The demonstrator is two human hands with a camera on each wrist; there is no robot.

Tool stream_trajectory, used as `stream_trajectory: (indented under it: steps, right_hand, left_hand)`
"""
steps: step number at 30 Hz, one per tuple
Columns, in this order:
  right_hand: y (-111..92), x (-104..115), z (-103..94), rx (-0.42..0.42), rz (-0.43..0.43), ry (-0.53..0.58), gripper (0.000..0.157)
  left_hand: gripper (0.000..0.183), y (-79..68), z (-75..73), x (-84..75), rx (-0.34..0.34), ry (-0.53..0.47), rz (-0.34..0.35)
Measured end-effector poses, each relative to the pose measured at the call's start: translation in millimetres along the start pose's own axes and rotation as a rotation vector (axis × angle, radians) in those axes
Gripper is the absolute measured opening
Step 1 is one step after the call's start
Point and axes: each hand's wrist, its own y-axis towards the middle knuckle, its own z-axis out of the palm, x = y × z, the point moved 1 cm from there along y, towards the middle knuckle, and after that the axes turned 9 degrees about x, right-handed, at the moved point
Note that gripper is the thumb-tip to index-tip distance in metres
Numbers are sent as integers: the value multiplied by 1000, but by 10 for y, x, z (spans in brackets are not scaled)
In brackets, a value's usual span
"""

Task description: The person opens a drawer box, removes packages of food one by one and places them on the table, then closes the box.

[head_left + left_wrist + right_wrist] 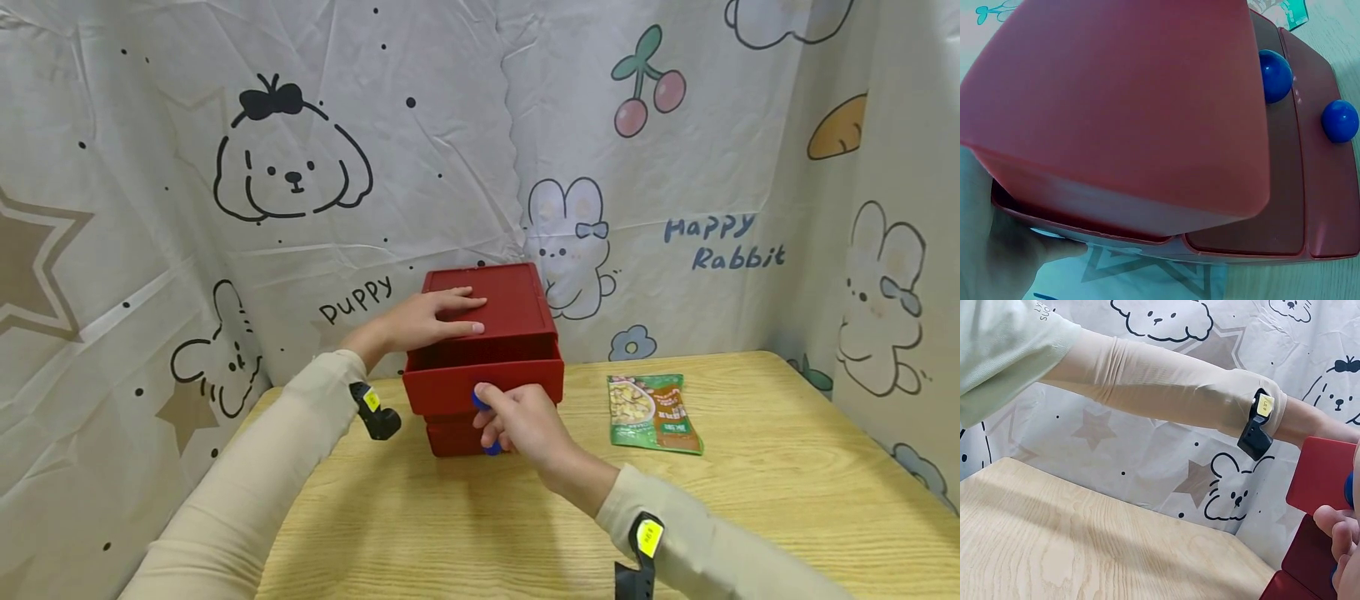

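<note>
A small red drawer cabinet (510, 304) stands on the table against the cloth backdrop. Its top drawer (442, 390) is pulled out, with a dark gap behind its front panel. My left hand (431, 321) rests on the cabinet's top, fingers stretched across it. My right hand (528, 425) pinches the blue round knob (477, 400) of that drawer between thumb and fingers. Below, a lower blue knob (492, 448) is partly covered by the right hand. In the left wrist view the extended drawer (1129, 106) juts out above two lower drawers, each bearing a blue knob (1340, 121).
A green and brown food packet (656, 414) lies flat on the wooden table (750, 500), right of the cabinet. Printed cloth (450, 167) hangs behind the table and along its sides. A black wrist camera (378, 417) sits on the left sleeve.
</note>
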Motion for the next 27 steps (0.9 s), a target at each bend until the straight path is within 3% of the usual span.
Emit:
stream_trajectory:
  steps: [27]
  right_hand:
    - [329,-46,-61,-130,-18,-120,58]
  left_hand:
    - [65,5,13,22,-6,11,8]
